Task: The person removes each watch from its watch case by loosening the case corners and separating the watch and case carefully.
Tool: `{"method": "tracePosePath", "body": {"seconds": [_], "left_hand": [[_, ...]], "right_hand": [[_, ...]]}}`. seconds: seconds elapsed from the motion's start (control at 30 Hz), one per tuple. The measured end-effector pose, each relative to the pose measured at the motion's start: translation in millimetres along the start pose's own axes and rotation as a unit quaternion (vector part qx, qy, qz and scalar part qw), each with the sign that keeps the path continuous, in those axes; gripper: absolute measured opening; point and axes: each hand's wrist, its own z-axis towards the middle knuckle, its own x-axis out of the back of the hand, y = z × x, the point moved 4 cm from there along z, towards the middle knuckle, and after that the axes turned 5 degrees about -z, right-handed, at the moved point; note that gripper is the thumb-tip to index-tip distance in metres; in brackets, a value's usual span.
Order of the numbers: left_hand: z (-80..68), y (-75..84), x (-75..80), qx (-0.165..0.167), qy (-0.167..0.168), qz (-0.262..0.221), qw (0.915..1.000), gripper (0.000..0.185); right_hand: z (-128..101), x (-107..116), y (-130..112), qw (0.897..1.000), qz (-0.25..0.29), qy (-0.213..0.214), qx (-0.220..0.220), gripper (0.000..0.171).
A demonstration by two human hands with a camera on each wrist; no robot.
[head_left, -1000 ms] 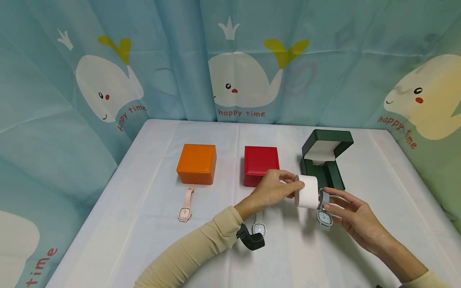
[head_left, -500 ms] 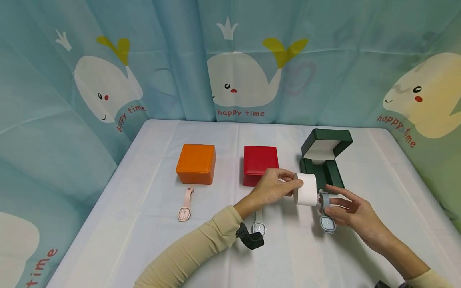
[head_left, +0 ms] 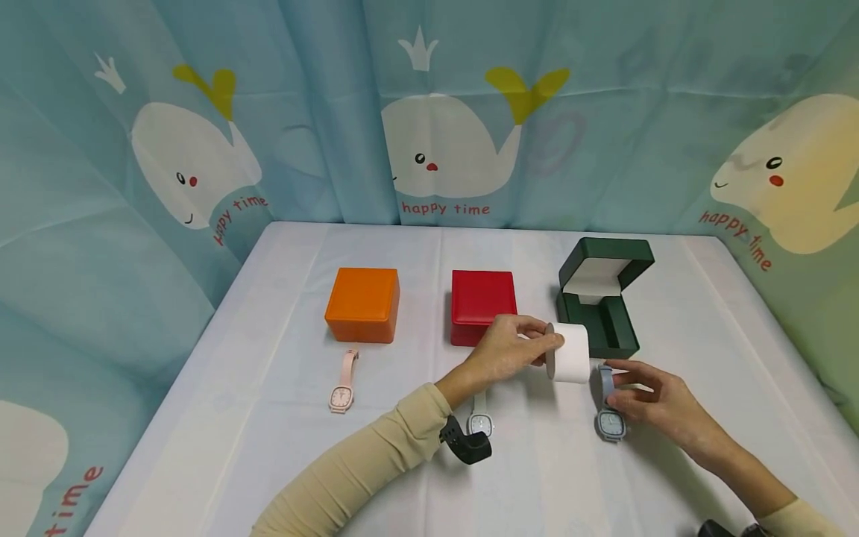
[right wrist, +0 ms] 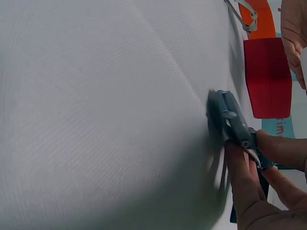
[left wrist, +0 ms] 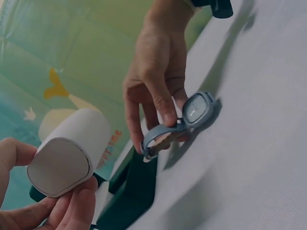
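My left hand (head_left: 505, 349) holds a white watch pillow (head_left: 570, 353) by its left end, above the table in front of the open green watch box (head_left: 619, 350). In the left wrist view the pillow's flat oval end (left wrist: 58, 167) faces the camera. To its right, my right hand (head_left: 671, 406) pinches the strap of a light blue wristwatch (head_left: 611, 424), apart from the pillow. The watch face points up, at or just above the tabletop; its strap is looped in the left wrist view. Fingers partly cover the strap.
An orange box (head_left: 363, 304) and a red box (head_left: 483, 297) stand shut to the left of the green one. A pink watch (head_left: 341, 397) lies before the orange box. A white watch (head_left: 480, 424) lies partly behind my left forearm. Printed curtains surround the white table (head_left: 268, 418).
My right hand has drawn the blue watch away from the pillow's right end and lowered it to the table's surface. My left hand with the pillow has hardly moved.
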Motion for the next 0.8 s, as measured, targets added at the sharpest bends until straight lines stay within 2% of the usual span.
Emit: {"method": "tracePosePath", "body": {"seconds": [0.13, 0.4, 0.63, 0.8], "left_hand": [[0.6, 0.4, -0.5, 0.000, -0.004, -0.001, 1.0000, 0.028], [2.4, 2.5, -3.0, -0.006, -0.007, -0.003, 0.9999, 0.027], [7.4, 4.7, -5.3, -0.004, -0.004, 0.015, 0.9999, 0.028], [15.8, 6.6, -9.5, -0.007, 0.001, 0.049, 0.9988, 0.029]], "right_hand": [[-0.6, -0.5, 1.6, 1.000, -0.027, 0.000, 0.004, 0.060], [0.0, 1.8, 5.4, 0.990, -0.139, 0.028, -0.004, 0.058], [2.9, 1.7, 2.8, 0.988, -0.156, 0.011, -0.015, 0.056], [7.0, 1.8, 2.5, 0.987, -0.158, -0.008, -0.019, 0.055]]}}
